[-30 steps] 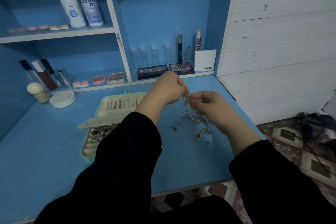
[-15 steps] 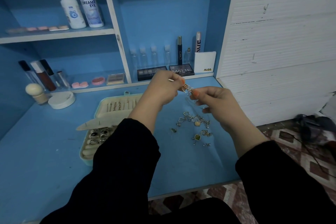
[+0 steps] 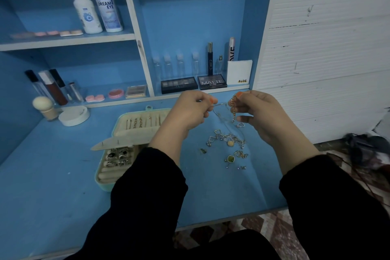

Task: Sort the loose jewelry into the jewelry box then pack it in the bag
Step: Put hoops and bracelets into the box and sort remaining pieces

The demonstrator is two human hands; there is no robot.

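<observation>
We find the left hand [image 3: 190, 113] pinching a thin chain [image 3: 221, 104] that runs crosswise to the right hand [image 3: 260, 112], whose fingers clamp a gold link chain [image 3: 233, 108] hanging vertically beneath them.

The box [image 3: 104, 187], mint green with cream lining, lies open left of the middle of the desk [image 3: 52, 186]. Its far half holds a row of chains [image 3: 143, 122], and its near half holds rings [image 3: 118, 156] tucked in rolls. A cream flap [image 3: 111, 143] juts left between the halves. The loose jewelry [image 3: 226, 140] lies heaped toward the right edge, silvery hearts and a green stone [image 3: 230, 158]. Above it a gold chain [image 3: 233, 110] hangs from the right hand [image 3: 259, 112], and a thin chain [image 3: 219, 113] runs to the left hand [image 3: 190, 112].
</observation>
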